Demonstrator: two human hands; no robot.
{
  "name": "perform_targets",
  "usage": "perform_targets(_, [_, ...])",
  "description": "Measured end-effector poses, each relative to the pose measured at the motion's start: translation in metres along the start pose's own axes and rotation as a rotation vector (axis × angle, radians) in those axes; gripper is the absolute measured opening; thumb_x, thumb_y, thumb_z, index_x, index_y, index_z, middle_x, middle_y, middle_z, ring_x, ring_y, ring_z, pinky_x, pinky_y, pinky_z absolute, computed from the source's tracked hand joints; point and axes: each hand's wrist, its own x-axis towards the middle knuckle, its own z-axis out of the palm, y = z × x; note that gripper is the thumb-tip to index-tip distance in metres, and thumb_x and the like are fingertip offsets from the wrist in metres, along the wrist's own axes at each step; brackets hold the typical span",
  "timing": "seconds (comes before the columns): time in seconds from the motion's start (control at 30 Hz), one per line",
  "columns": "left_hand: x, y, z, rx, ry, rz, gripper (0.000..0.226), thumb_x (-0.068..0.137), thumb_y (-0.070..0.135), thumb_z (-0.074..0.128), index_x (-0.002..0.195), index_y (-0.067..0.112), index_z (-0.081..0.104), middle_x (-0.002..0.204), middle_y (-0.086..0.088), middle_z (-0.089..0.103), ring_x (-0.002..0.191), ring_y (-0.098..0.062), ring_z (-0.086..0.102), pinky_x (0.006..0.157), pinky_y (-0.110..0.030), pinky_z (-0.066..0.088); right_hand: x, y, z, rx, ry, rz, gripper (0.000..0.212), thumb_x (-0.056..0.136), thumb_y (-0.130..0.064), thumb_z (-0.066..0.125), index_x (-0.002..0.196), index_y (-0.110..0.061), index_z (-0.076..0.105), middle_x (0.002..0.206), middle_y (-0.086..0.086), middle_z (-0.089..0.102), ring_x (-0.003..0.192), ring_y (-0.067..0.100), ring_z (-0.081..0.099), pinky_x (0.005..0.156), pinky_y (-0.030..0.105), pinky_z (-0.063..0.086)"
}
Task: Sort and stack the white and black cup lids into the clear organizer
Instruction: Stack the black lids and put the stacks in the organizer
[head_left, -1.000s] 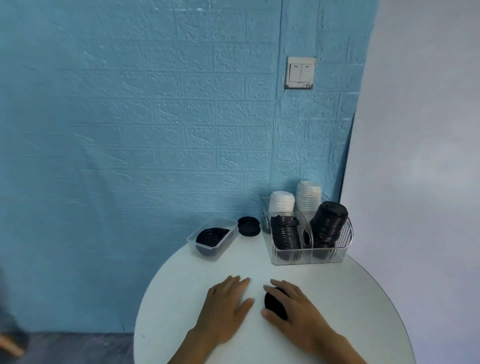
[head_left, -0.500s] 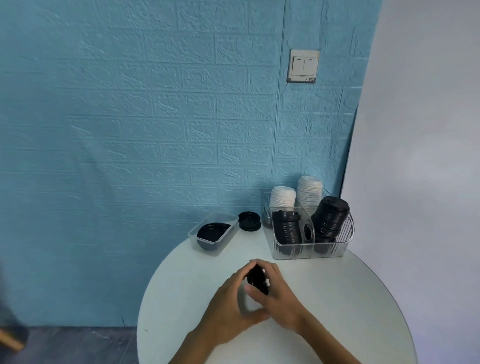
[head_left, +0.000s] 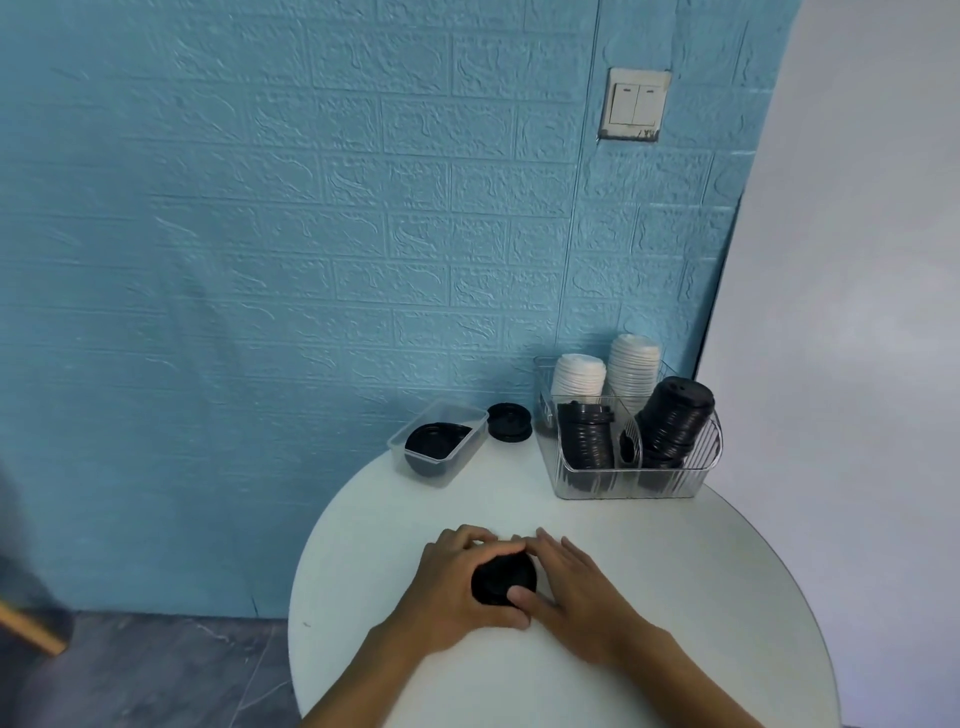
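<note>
Surface: round white surface (head_left: 675, 571) against blue wall.
Lids: your left hand (head_left: 457, 587) and right hand (head_left: 576, 597) now cup the black lids (head_left: 503, 578) flat on it, lowered since before.
Organizer: clear organizer (head_left: 628, 475) well apart.

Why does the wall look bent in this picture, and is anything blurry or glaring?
Head view: the wide-angle lens bows the blue brick-pattern wall and the round white table. Lighting is soft and even, no harsh glare; the clear plastic organizer shows only faint reflections. Both hands, left and right, round the black lid stack, look slightly soft. The far left edge is smeared.
</note>
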Motion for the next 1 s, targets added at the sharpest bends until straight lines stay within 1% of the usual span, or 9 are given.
perform_targets(0.17, [-0.001, 0.003, 0.000, 0.060, 0.006, -0.026, 0.075, 0.066, 0.084, 0.069, 0.133, 0.060, 0.046, 0.128, 0.032, 0.046, 0.122, 0.010, 0.034, 0.102, -0.018, 0.022, -0.002, -0.002, 0.002, -0.058, 0.012, 0.010, 0.067, 0.101, -0.066, 0.027, 0.158, -0.031, 0.019, 0.163, -0.019, 0.023, 0.154, 0.001, -0.001, 0.125, 0.025, -0.002])
perform_targets(0.4, [-0.007, 0.007, -0.001, 0.095, -0.038, -0.028, 0.075, 0.059, 0.090, 0.069, 0.122, 0.071, 0.034, 0.126, 0.032, 0.043, 0.119, 0.008, 0.034, 0.099, -0.017, 0.025, -0.005, -0.002, -0.005, 0.058, -0.035, -0.013, 0.058, 0.101, -0.057, 0.041, 0.154, -0.041, 0.026, 0.159, -0.029, 0.024, 0.150, -0.008, -0.003, 0.125, 0.025, -0.003])
perform_targets(0.47, [-0.008, 0.006, -0.003, 0.100, -0.055, -0.025, 0.079, 0.057, 0.091, 0.070, 0.124, 0.070, 0.032, 0.127, 0.033, 0.041, 0.120, 0.007, 0.033, 0.099, -0.018, 0.024, -0.005, -0.001, -0.007, 0.133, -0.048, -0.001, 0.051, 0.101, -0.056, 0.043, 0.150, -0.044, 0.032, 0.155, -0.034, 0.025, 0.147, -0.011, 0.001, 0.123, 0.023, -0.001])
perform_targets(0.53, [-0.007, 0.005, -0.003, 0.112, -0.058, -0.030, 0.083, 0.058, 0.091, 0.069, 0.128, 0.064, 0.034, 0.127, 0.034, 0.039, 0.120, 0.006, 0.031, 0.099, -0.017, 0.023, 0.001, -0.002, -0.012, 0.310, -0.010, 0.045, 0.040, 0.104, -0.051, 0.044, 0.143, -0.047, 0.040, 0.148, -0.039, 0.030, 0.145, -0.012, 0.016, 0.121, 0.020, 0.012])
perform_targets(0.6, [-0.007, 0.004, 0.000, 0.127, -0.046, -0.035, 0.080, 0.060, 0.091, 0.067, 0.128, 0.059, 0.038, 0.124, 0.034, 0.036, 0.119, 0.006, 0.030, 0.100, -0.017, 0.022, 0.017, -0.007, -0.020, 0.424, 0.107, 0.076, 0.036, 0.105, -0.044, 0.047, 0.140, -0.043, 0.047, 0.145, -0.033, 0.041, 0.136, -0.011, 0.035, 0.116, 0.021, 0.029])
perform_targets(0.67, [-0.008, 0.002, 0.003, 0.133, -0.018, -0.036, 0.075, 0.062, 0.091, 0.065, 0.126, 0.059, 0.039, 0.123, 0.035, 0.035, 0.119, 0.008, 0.030, 0.099, -0.016, 0.022, 0.047, -0.013, -0.026, 0.335, 0.230, 0.063, 0.038, 0.105, -0.038, 0.049, 0.143, -0.033, 0.049, 0.147, -0.020, 0.045, 0.134, -0.004, 0.042, 0.114, 0.026, 0.035])
perform_targets(0.83, [-0.007, -0.001, 0.001, 0.134, 0.051, -0.111, 0.071, 0.061, 0.092, 0.061, 0.121, 0.065, 0.034, 0.120, 0.034, 0.034, 0.114, 0.006, 0.030, 0.094, -0.016, 0.022, 0.146, -0.009, -0.035, 0.018, 0.275, 0.176, 0.059, 0.103, -0.026, 0.048, 0.157, -0.013, 0.027, 0.163, 0.006, 0.025, 0.148, 0.028, 0.027, 0.121, 0.042, 0.026])
perform_targets(0.9, [-0.006, 0.000, 0.000, 0.150, 0.050, -0.121, 0.075, 0.061, 0.092, 0.060, 0.125, 0.059, 0.038, 0.121, 0.030, 0.035, 0.114, 0.004, 0.031, 0.094, -0.020, 0.023, 0.177, -0.003, -0.037, -0.047, 0.260, 0.225, 0.064, 0.101, -0.023, 0.050, 0.158, -0.012, 0.022, 0.165, 0.009, 0.019, 0.151, 0.031, 0.019, 0.123, 0.043, 0.020])
perform_targets(1.0, [-0.004, 0.000, 0.001, 0.180, 0.012, -0.131, 0.080, 0.061, 0.093, 0.057, 0.129, 0.056, 0.038, 0.124, 0.026, 0.033, 0.115, 0.001, 0.030, 0.095, -0.024, 0.023, 0.211, 0.009, -0.041, -0.102, 0.283, 0.264, 0.061, 0.094, -0.016, 0.054, 0.151, -0.010, 0.032, 0.158, 0.013, 0.028, 0.147, 0.032, 0.022, 0.121, 0.041, 0.022])
